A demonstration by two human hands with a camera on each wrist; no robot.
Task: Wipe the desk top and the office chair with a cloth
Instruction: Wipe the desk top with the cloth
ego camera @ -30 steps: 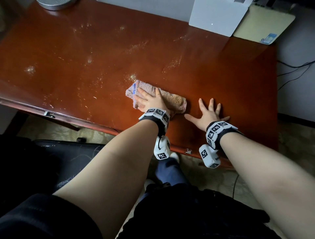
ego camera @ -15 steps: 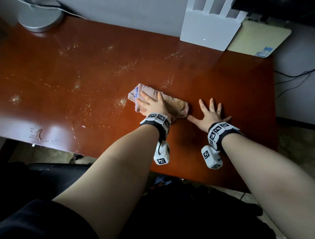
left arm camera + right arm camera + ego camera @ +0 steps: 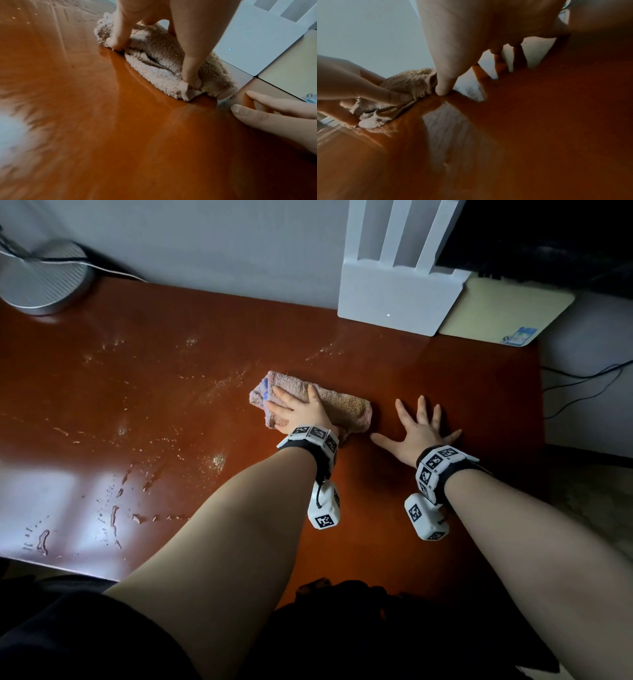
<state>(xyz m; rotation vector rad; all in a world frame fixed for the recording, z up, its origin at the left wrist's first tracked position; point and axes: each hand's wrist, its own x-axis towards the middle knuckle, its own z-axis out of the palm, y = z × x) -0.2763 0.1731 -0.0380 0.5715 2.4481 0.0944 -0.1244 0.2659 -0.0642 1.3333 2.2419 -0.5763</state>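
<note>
Folded pinkish-beige terry cloth lies mid-way across the glossy reddish-brown wooden desk top, toward the back; left hand presses down on it, fingers spread over the top, thumb and one finger curled over the near edge into the pile, clear in the left wrist view; right hand lies flat on the bare wood just right of the cloth, fingers straight and splayed wide, holding nothing; its thumb tip sits right at the cloth's right end in the right wrist view, contact hard to tell; white boxy device with upright slats stands at the back edge against the grey wall, a small light on its front; pale yellow flat pad with a blue sticker just right of it, touching; round grey ribbed metal base at back left, cut off by the frame, a cable across it; water streaks and droplets plus pale smears over the left half of the desk; black cables hang past the right edge; dark clothing fills the bottom, front edge of desk hidden behind forearms; both wrist views blurred low down.
</note>
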